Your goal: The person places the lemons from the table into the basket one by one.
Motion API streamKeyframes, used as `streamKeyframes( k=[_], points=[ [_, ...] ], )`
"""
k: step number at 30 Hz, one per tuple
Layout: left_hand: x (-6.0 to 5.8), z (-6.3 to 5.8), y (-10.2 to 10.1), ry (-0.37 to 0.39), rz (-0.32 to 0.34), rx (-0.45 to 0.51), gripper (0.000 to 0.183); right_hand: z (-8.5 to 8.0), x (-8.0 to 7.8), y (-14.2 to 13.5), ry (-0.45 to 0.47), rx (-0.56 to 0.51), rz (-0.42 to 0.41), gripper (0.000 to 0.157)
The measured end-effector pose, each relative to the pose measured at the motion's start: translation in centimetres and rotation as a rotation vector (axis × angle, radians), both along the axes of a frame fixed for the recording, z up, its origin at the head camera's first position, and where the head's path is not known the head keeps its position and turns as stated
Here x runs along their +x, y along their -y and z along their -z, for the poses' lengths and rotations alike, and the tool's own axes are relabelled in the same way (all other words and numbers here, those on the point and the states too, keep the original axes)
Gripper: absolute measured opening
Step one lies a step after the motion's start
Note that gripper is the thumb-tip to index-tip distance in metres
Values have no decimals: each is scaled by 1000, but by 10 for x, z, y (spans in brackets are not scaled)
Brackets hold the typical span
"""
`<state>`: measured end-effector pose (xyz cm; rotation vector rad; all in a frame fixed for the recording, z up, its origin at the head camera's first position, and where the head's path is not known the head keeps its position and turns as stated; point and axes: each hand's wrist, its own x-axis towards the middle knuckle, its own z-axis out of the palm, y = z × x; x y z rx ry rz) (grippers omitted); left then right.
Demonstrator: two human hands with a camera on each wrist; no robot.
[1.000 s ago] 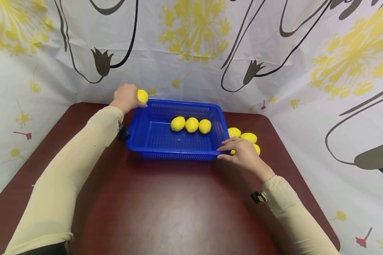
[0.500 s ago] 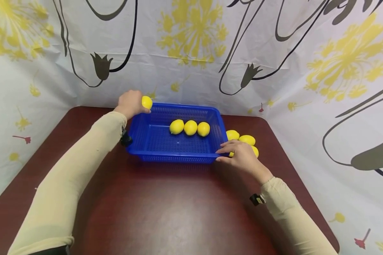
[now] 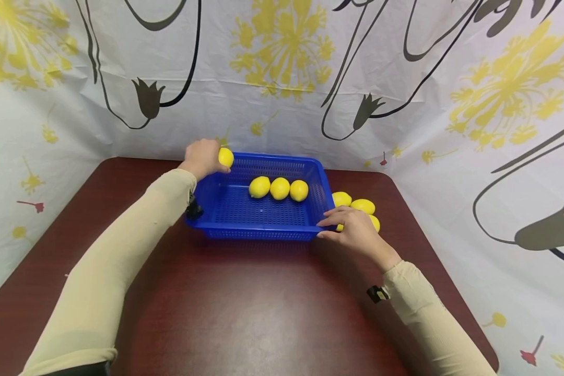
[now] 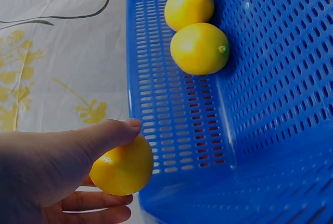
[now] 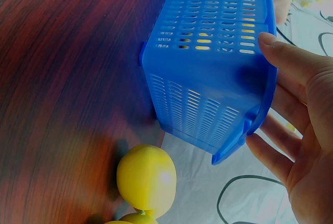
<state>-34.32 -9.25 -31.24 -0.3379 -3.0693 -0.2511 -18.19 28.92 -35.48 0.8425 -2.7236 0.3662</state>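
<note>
one lemon (image 3: 226,157) in left hand's (image 3: 202,158) grip, gap to three others (image 3: 280,188), basket rim (image 3: 263,227) in right hand's (image 3: 355,231) pinch

Dark red-brown table (image 3: 244,303), wood-grained, rounded far corners, glossy sheen across near middle. Blue perforated basket (image 3: 263,234) sits on it, toward far edge. Yellow lemons (image 3: 363,206) cluster on table, just beside basket's right end, partly hidden.

Left fingers (image 4: 96,201) grip lemon (image 4: 123,168) | three lemons (image 4: 190,8) in blue basket (image 4: 182,195)
</note>
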Motion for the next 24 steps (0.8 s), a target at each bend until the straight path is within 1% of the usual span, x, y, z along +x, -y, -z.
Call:
streamKeyframes(
  k=[8, 12, 16, 24],
  points=[
    [-2, 11, -13, -33, 30, -41, 47, 1, 0, -1, -18, -1, 2, 30],
    [-2, 16, -18, -32, 42, -49, 48, 1, 0, -1, -21, -7, -6, 29],
    [-1, 16, -22, -20, 43, -41, 47, 1, 1, -2, -21, -6, -6, 29],
    [0, 13, -28, 32, 35, -17, 45, 0, 2, -1, -13, -5, -14, 29]
  ],
)
